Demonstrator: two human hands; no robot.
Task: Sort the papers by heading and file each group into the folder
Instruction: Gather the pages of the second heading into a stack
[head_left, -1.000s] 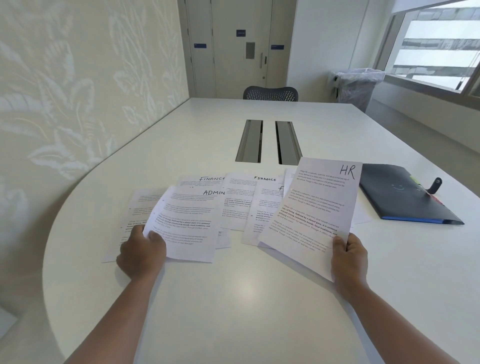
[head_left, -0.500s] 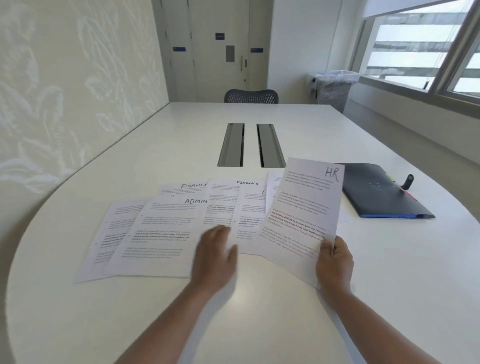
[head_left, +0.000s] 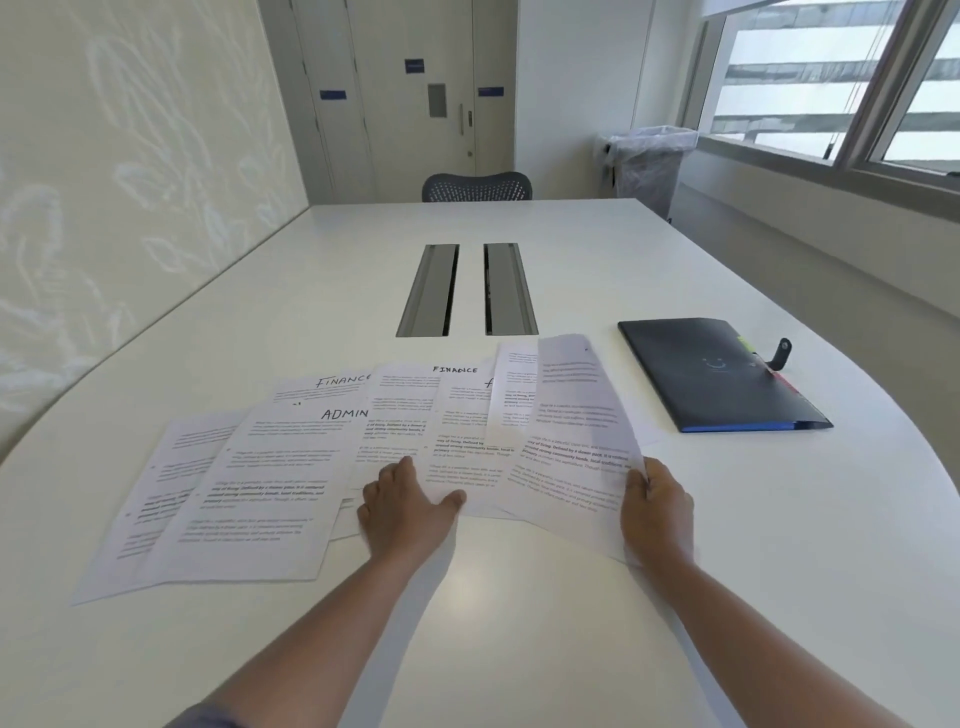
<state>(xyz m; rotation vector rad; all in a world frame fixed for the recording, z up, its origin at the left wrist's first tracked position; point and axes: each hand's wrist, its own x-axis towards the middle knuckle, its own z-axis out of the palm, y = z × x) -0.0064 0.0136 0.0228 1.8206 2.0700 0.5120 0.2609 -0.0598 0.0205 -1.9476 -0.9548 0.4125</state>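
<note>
**Sheet may crease**

Left hand (head_left: 402, 506) lies flat, fingers (head_left: 397, 475) spread on the fanned papers (head_left: 249, 488). Right hand (head_left: 655, 512) pinches one bowed sheet (head_left: 576, 431); pulled hard, it could crumple or drag its neighbours. Folder (head_left: 711, 374) lies shut at two o'clock.

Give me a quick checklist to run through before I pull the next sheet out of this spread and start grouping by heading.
1. Right hand has a grip on the curled sheet: ok, it pinches the sheet's right edge.
2. Heading on that curled sheet readable: not ok, its top bends away.
3. Left hand free to pick: ok, it lies flat on the spread papers, holding nothing.
4. Headings on the spread readable: partly ok. ADMIN sheet and two FINANCE sheets show; others are covered.
5. Folder within view and unobstructed: ok, it lies to the right on the table.
6. Folder open for filing: not ok, it lies closed.
</note>
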